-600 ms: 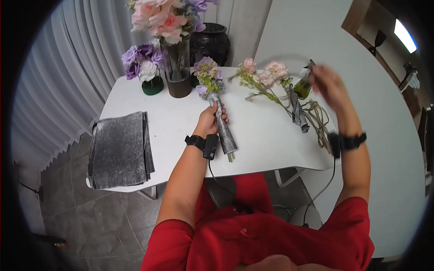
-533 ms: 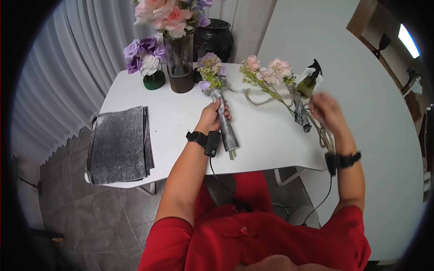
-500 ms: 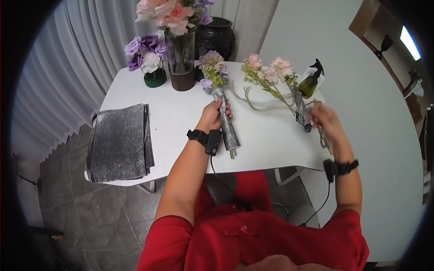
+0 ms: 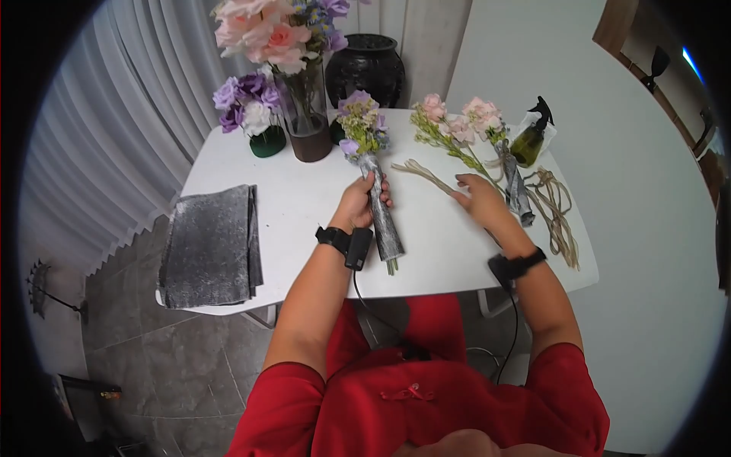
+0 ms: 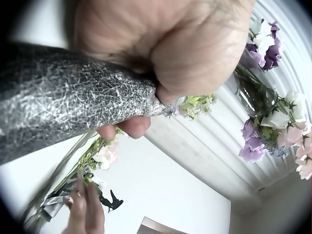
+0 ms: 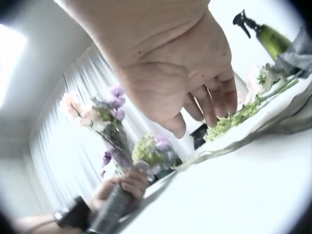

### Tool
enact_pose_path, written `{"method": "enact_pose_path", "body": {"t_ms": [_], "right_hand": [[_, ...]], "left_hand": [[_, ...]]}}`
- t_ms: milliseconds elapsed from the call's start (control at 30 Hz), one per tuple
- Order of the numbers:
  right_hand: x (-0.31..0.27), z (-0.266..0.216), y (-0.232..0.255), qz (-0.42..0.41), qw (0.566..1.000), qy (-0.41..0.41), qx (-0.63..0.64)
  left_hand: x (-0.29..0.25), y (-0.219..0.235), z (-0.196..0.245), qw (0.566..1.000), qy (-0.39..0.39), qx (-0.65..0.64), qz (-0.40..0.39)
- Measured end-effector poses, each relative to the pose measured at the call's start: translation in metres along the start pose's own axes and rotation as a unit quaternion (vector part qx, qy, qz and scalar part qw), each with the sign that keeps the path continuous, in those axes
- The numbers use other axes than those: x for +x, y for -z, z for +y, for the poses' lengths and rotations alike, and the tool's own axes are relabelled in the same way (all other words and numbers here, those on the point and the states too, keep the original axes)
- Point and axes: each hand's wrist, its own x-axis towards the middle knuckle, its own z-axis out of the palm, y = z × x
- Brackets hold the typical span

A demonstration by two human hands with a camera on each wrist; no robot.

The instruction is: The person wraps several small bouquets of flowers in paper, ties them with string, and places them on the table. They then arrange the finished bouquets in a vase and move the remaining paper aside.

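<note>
My left hand (image 4: 358,201) grips a bouquet wrapped in grey mottled paper (image 4: 386,228), thumb on top. Purple and green flowers (image 4: 362,126) stick out above the wrap, and stems show below. Close up in the left wrist view, the fingers of the left hand (image 5: 165,44) curl around the wrap (image 5: 73,100). My right hand (image 4: 483,202) hovers to the right, at the end of a beige cord strand (image 4: 426,175) on the table. Palm and relaxed fingers of the right hand (image 6: 180,73) show in the right wrist view, above the cord (image 6: 243,142), holding nothing.
Pink flowers (image 4: 461,128), a small grey-wrapped bunch (image 4: 516,194), a green spray bottle (image 4: 527,145) and coiled cord (image 4: 560,221) lie or stand right. Grey sheets (image 4: 207,247) are stacked left. Behind stand a glass vase (image 4: 308,126), a purple arrangement (image 4: 251,103) and a black pot (image 4: 365,70).
My right hand has moved left, away from the coiled cord, over the table's middle right. The loose cord strand has shifted into a straighter line. The left hand still holds the bouquet.
</note>
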Motion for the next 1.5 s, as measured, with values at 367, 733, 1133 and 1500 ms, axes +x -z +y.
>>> {"method": "enact_pose_path", "body": {"t_ms": [367,733,1133,1500], "right_hand": [[0.068,-0.018,-0.098,-0.155,0.850,-0.126,0.487],[0.065,-0.023,-0.101,-0.191,0.771,-0.207,0.572],[0.057,-0.028,-0.103,-0.172,0.802,-0.166,0.547],[0.055,-0.031,-0.101,-0.192,0.767,-0.179,0.586]], "left_hand": [[-0.011,-0.020,0.010,0.993,0.031,-0.022,-0.112],[-0.016,-0.035,0.003,0.985,0.154,0.032,-0.064],[-0.026,-0.040,0.003,0.982,0.149,0.053,-0.103],[-0.028,-0.035,0.003,0.981,0.134,0.038,-0.136]]}}
